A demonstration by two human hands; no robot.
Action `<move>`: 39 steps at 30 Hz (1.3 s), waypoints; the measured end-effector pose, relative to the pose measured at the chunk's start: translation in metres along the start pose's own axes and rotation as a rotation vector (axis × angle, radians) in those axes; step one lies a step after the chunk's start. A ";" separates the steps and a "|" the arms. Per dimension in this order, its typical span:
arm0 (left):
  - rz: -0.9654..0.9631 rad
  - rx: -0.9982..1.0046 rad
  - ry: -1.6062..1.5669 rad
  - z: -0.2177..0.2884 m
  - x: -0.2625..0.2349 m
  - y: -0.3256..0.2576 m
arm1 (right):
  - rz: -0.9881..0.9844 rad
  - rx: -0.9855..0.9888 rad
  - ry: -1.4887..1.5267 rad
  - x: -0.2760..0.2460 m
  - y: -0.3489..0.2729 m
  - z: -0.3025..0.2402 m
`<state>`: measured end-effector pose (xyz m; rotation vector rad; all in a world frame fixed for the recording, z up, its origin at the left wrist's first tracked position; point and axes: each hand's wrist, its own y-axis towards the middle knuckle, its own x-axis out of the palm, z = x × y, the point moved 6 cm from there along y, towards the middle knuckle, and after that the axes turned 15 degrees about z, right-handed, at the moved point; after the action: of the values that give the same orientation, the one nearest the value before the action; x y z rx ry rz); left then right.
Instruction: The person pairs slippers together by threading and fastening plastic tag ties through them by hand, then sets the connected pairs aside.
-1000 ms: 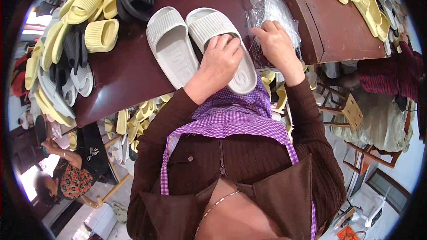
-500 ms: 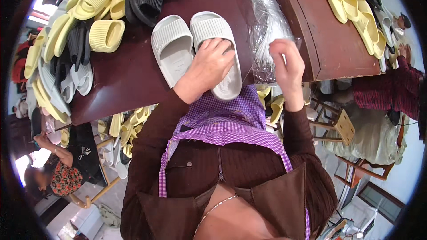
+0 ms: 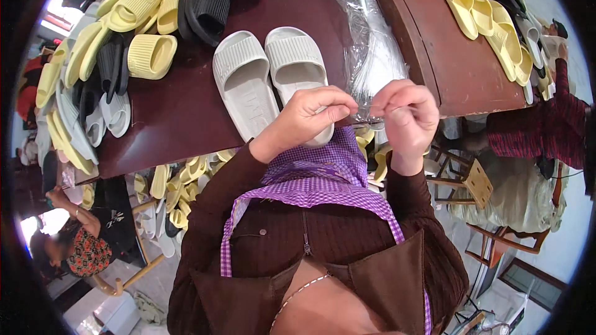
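Note:
A pair of light grey slide sandals lies on the dark red table, toes pointing away from me. The left slide (image 3: 241, 65) is mostly uncovered; the heel of the right slide (image 3: 294, 51) is partly hidden by my left hand. Above that heel, my left hand (image 3: 310, 113) is closed in a pinch. Just to its right my right hand (image 3: 410, 115) is also pinched, the fingertips of both nearly meeting. A thin, pale strand seems to run between them. Beyond my right hand lies a clear plastic bag (image 3: 372, 43) of fine white strands.
Yellow slides (image 3: 152, 56), black slides (image 3: 206, 6) and grey ones are heaped on the table's left side. More yellow slides (image 3: 475, 15) line the right-hand table (image 3: 428, 6). Wooden stools (image 3: 475, 186) stand at right. Co-workers (image 3: 87, 242) sit at both sides.
My left hand has come off the right slide and moved toward my right hand. My right hand has lowered slightly, and both now pinch close together. The slides stay on the table.

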<state>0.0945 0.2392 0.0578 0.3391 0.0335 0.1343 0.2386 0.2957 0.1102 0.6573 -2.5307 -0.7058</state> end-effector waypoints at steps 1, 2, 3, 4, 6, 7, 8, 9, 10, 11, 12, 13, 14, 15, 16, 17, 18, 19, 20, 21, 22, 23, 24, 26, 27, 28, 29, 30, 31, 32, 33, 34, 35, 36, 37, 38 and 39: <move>0.029 -0.066 0.002 -0.002 -0.002 -0.002 | 0.013 0.016 0.101 -0.006 0.002 0.003; 0.060 -0.133 0.003 -0.004 -0.004 -0.004 | 0.026 0.032 0.203 -0.009 0.003 0.006; 0.090 -0.201 0.005 -0.006 -0.006 -0.007 | 0.026 0.034 0.204 -0.009 0.003 0.011; 0.091 -0.202 0.007 -0.005 -0.007 -0.010 | 0.086 0.132 0.036 -0.010 0.003 0.024; 0.288 -0.258 -0.028 -0.008 -0.020 -0.014 | 0.205 0.324 -0.306 -0.019 0.002 0.048; 0.386 -0.284 -0.046 -0.011 -0.027 -0.015 | 0.206 0.323 -0.307 -0.022 0.000 0.058; 0.384 -0.284 -0.048 -0.012 -0.030 -0.015 | 0.097 0.162 -0.545 -0.022 -0.004 0.065; 0.448 -0.258 -0.115 -0.012 -0.038 -0.017 | -0.016 -0.001 -0.776 -0.019 -0.010 0.073; 0.512 -0.231 -0.183 -0.012 -0.045 -0.018 | -0.132 -0.169 -1.002 -0.017 -0.015 0.079; 0.578 -0.204 -0.250 -0.012 -0.053 -0.021 | -0.132 -0.164 -1.001 -0.017 -0.017 0.081; 0.578 -0.209 -0.249 -0.011 -0.056 -0.023 | -0.179 -0.177 -1.058 -0.015 -0.019 0.084; 0.595 -0.203 -0.315 -0.010 -0.059 -0.024 | -0.225 -0.191 -1.115 -0.013 -0.021 0.088; 0.610 -0.195 -0.382 -0.008 -0.063 -0.023 | -0.272 -0.206 -1.175 -0.013 -0.022 0.091; 0.625 -0.186 -0.450 -0.006 -0.066 -0.023 | -0.271 -0.204 -1.176 -0.015 -0.022 0.093; 0.623 -0.188 -0.450 -0.005 -0.068 -0.024 | -0.244 -0.183 -1.153 -0.019 -0.022 0.095; 0.628 -0.197 -0.476 -0.004 -0.071 -0.024 | -0.216 -0.163 -1.131 -0.022 -0.021 0.097; 0.633 -0.205 -0.502 -0.003 -0.073 -0.025 | -0.189 -0.145 -1.109 -0.025 -0.019 0.098; 0.642 -0.212 -0.528 -0.003 -0.074 -0.026 | -0.191 -0.144 -1.108 -0.025 -0.018 0.099; 0.644 -0.212 -0.529 -0.003 -0.073 -0.027 | -0.124 -0.101 -1.082 -0.028 -0.014 0.099; 0.620 -0.256 -0.542 -0.005 -0.070 -0.028 | -0.057 -0.058 -1.054 -0.031 -0.010 0.099; 0.597 -0.299 -0.556 -0.008 -0.066 -0.029 | 0.009 -0.015 -1.025 -0.035 -0.007 0.100; 0.573 -0.341 -0.569 -0.009 -0.064 -0.031 | 0.006 -0.016 -1.025 -0.036 -0.004 0.103; 0.572 -0.342 -0.569 -0.008 -0.063 -0.033 | 0.026 -0.023 -1.049 -0.042 0.000 0.106; 0.592 -0.393 -0.596 -0.008 -0.061 -0.041 | 0.063 -0.038 -1.097 -0.050 0.008 0.108; 0.603 -0.419 -0.609 -0.009 -0.061 -0.044 | 0.063 -0.037 -1.096 -0.053 0.010 0.109; 0.604 -0.419 -0.609 -0.010 -0.066 -0.045 | 0.083 0.008 -1.107 -0.058 0.011 0.112; 0.667 -0.374 -0.638 -0.010 -0.080 -0.048 | 0.106 0.055 -1.117 -0.062 0.013 0.114; 0.731 -0.329 -0.666 -0.010 -0.095 -0.051 | 0.129 0.101 -1.128 -0.066 0.014 0.116; 0.797 -0.283 -0.693 -0.009 -0.109 -0.056 | 0.129 0.103 -1.126 -0.065 0.015 0.117; 0.798 -0.284 -0.691 -0.010 -0.116 -0.058 | 0.135 0.090 -1.148 -0.065 0.016 0.116; 0.823 -0.247 -0.759 -0.010 -0.124 -0.060 | 0.140 0.077 -1.170 -0.064 0.017 0.116; 0.848 -0.209 -0.827 -0.010 -0.133 -0.063 | 0.145 0.063 -1.192 -0.065 0.018 0.117; 0.849 -0.209 -0.826 -0.010 -0.148 -0.069 | 0.145 0.064 -1.191 -0.067 0.020 0.119; 0.872 -0.150 -0.897 -0.008 -0.170 -0.076 | 0.156 0.093 -1.162 -0.073 0.021 0.122; 0.898 -0.085 -0.966 -0.002 -0.185 -0.080 | 0.161 0.121 -1.131 -0.078 0.023 0.124; 0.899 -0.085 -0.967 -0.001 -0.192 -0.085 | 0.167 0.148 -1.099 -0.082 0.024 0.125; 0.921 -0.070 -0.901 0.007 -0.197 -0.090 | 0.162 0.148 -1.097 -0.081 0.024 0.124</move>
<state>-0.0892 0.1257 0.0359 0.2987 -1.0289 0.8790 0.2318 0.4032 0.0052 0.0517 -3.5908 -1.0074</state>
